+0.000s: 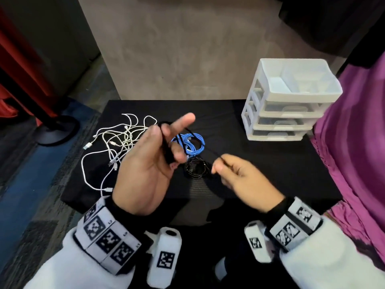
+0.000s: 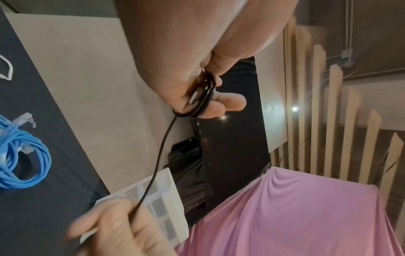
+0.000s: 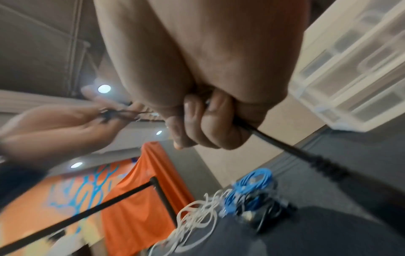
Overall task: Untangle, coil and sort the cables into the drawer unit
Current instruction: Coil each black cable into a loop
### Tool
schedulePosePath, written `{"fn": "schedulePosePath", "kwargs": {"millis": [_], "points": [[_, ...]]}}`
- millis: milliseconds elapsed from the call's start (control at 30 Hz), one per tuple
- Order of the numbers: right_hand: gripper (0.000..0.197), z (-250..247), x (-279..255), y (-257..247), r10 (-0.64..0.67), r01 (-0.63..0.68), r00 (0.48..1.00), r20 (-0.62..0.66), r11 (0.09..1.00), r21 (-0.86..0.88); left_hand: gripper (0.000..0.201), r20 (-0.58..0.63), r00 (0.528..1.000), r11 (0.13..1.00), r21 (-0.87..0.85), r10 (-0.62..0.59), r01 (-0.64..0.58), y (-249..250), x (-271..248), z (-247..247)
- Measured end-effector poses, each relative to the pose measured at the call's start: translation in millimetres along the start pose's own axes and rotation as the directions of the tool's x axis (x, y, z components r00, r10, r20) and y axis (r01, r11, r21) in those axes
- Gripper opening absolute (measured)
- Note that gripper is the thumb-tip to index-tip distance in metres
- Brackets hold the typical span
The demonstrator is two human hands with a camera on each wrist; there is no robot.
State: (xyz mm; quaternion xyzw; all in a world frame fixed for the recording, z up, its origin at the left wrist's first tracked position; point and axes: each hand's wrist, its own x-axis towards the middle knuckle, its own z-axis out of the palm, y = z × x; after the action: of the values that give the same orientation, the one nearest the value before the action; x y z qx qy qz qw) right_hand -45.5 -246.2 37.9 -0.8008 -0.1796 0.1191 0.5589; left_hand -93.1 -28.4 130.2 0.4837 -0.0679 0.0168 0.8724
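My left hand (image 1: 166, 147) is raised above the table with a black cable (image 2: 203, 97) wound in a few loops round its fingers; the index finger sticks out straight. A single strand (image 2: 161, 155) of that cable runs to my right hand (image 1: 218, 165), which pinches it between thumb and curled fingers (image 3: 197, 124). Its free length (image 3: 285, 149) trails away below the right hand. On the black table lie a coiled blue cable (image 1: 190, 142), a small black coil (image 1: 195, 167) and a tangle of white cables (image 1: 116, 147). The white drawer unit (image 1: 287, 101) stands at the back right, drawers closed.
The black-covered table (image 1: 260, 174) is small, with its edges close on all sides. A pink cloth (image 1: 358, 142) hangs right beside the drawer unit. A banner stand's round base (image 1: 56, 130) sits on the floor to the left.
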Motion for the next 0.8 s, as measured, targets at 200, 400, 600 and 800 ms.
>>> {"fn": "schedulePosePath", "kwargs": {"millis": [200,400,600,800], "points": [[0.033,56,-42,-24,-0.115,0.2,0.966,0.231,0.897,-0.394,0.023,-0.148,0.986,0.953,0.302,0.083,-0.035,-29,11,-11],[0.021,16,-35,-66,-0.224,0.278,0.959,0.172,0.852,-0.443,0.027,0.056,0.998,0.475,0.879,-0.025,-0.037,-56,-9,-37],[0.007,-21,-4,-57,-0.194,0.196,0.981,0.023,0.97,-0.143,0.031,0.201,0.916,0.853,0.474,-0.346,0.219,-44,-22,-13],[0.01,3,-4,-37,-0.155,0.141,0.967,-0.204,0.987,-0.083,0.028,0.229,0.885,0.901,-0.06,-0.405,0.429,-40,-19,-17]]}}
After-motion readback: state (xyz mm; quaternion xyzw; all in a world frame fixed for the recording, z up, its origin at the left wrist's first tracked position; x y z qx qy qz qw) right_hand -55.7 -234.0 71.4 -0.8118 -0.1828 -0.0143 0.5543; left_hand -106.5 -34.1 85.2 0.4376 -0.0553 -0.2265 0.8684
